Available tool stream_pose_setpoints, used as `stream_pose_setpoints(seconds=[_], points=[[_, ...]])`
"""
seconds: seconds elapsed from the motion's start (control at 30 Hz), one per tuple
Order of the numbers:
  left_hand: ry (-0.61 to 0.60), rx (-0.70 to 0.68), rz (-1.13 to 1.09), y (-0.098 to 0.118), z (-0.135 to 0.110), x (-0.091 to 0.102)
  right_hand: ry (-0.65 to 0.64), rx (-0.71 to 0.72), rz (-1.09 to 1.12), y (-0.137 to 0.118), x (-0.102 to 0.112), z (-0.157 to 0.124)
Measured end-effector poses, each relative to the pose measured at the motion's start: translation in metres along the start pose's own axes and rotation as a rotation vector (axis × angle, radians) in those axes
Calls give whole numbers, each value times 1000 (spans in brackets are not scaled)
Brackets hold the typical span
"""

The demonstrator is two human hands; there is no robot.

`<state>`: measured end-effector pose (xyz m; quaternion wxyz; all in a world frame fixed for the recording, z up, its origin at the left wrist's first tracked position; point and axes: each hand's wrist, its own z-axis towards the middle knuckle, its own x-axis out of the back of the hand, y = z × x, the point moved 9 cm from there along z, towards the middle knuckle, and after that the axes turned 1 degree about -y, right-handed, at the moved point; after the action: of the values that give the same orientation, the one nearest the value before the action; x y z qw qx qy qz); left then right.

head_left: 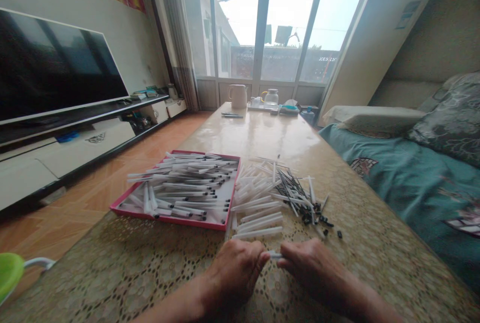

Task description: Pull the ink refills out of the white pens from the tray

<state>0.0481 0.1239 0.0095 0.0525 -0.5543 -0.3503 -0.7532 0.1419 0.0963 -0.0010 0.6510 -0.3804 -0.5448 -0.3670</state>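
My left hand (236, 268) and my right hand (311, 265) rest on the table near its front edge, knuckles up, fingers curled. Between them they pinch one white pen tube (275, 255), each hand closed on an end. Just beyond lies a loose pile of white pen tubes (258, 208), with thin black refills (290, 190) and small black caps (322, 220) to its right. A pink tray (123, 206) left of the pile holds several assembled white pens (183, 185).
The long table (375, 243) has a lace-patterned cover. At its far end stand a white jug (238, 96) and a glass pot (271, 97). A teal sofa (412, 183) runs along the right; a television (52, 65) and low cabinet on the left. A green object (9, 273) sits bottom left.
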Motion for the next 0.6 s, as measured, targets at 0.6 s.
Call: stream_pose_setpoints(seconds=[0.6], points=[[391, 370, -850, -47, -9, 24, 115, -171, 386, 21, 19, 3]])
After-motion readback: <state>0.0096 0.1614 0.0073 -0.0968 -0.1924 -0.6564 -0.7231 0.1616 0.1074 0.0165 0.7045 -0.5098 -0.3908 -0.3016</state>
